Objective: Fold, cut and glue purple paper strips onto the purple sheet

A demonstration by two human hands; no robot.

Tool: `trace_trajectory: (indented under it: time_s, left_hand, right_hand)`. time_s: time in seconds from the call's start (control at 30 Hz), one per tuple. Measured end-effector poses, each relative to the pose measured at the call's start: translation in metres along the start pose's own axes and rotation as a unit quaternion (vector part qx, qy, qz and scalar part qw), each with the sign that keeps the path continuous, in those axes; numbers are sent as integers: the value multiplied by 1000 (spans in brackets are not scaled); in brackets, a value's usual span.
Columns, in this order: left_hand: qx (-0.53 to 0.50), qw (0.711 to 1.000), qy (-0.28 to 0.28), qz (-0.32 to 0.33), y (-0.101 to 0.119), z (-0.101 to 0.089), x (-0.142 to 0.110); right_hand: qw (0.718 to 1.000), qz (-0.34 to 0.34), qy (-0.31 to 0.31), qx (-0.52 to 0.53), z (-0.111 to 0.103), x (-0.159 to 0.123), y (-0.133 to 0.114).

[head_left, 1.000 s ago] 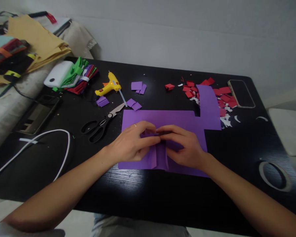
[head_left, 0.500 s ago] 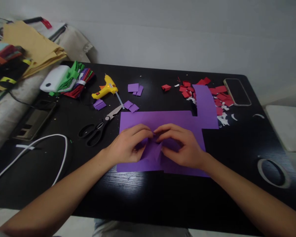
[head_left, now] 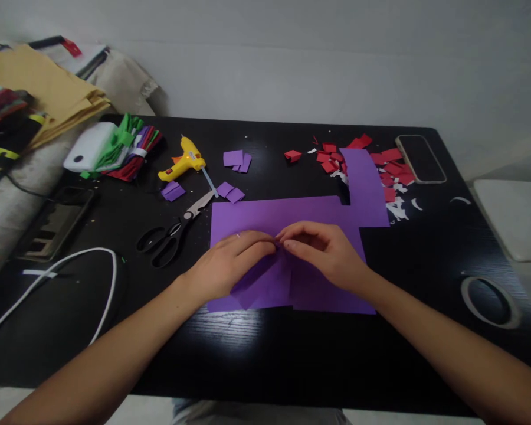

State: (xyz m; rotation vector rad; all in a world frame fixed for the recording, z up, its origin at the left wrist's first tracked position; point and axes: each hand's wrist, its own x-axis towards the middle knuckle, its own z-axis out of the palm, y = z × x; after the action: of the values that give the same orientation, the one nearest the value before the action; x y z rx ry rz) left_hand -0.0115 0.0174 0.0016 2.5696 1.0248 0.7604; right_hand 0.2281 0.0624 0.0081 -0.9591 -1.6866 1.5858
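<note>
Purple paper [head_left: 265, 289] lies under both my hands, with a folded or lifted piece between them. My left hand [head_left: 223, 262] rests over this piece, its fingers close together and the tips meeting the paper's edge. Thumb and fingertips of my right hand [head_left: 323, 251] pinch at the same spot, touching or nearly touching the left fingertips. What exactly lies between the tips is too small and dark to make out. Black-handled scissors [head_left: 172, 233] lie to the left of the sheet, their blades pointing away. A purple strip [head_left: 365, 189] with a curved edge overlaps the sheet's far right corner.
A yellow glue gun [head_left: 186, 160] lies beyond the scissors, near small folded purple pieces [head_left: 233, 158]. Red paper scraps [head_left: 393, 168] lie beside a phone [head_left: 421, 158]. A tape roll [head_left: 491, 302] is at right, a white cable [head_left: 112, 277] at left, and bundled felt-like strips [head_left: 124, 144] behind.
My left hand has flattened over the purple piece, which stood up in a fold before. My right thumb has come up to its fingertips in a pinch. The view has shifted slightly.
</note>
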Motion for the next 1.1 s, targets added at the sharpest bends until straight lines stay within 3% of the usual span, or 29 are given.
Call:
trace_trajectory:
  time_s: [0.13, 0.33, 0.7, 0.87, 1.1]
  left_hand:
    - [58, 997, 24, 36, 4, 2, 2]
    - [34, 998, 33, 47, 4, 7, 3]
    - [-1, 999, 30, 33, 6, 9, 2]
    - [-65, 998, 17, 4, 6, 6, 2]
    - [-121, 991, 59, -3, 5, 9, 6]
  right_hand:
    - [997, 71, -25, 15, -2, 2, -3]
    - [992, 113, -54, 19, -6, 2, -8]
    - [989, 121, -70, 41, -5, 2, -7]
    - [990, 122, -62, 43, -7, 3, -8]
    - [990, 117, -67, 45, -8, 3, -11]
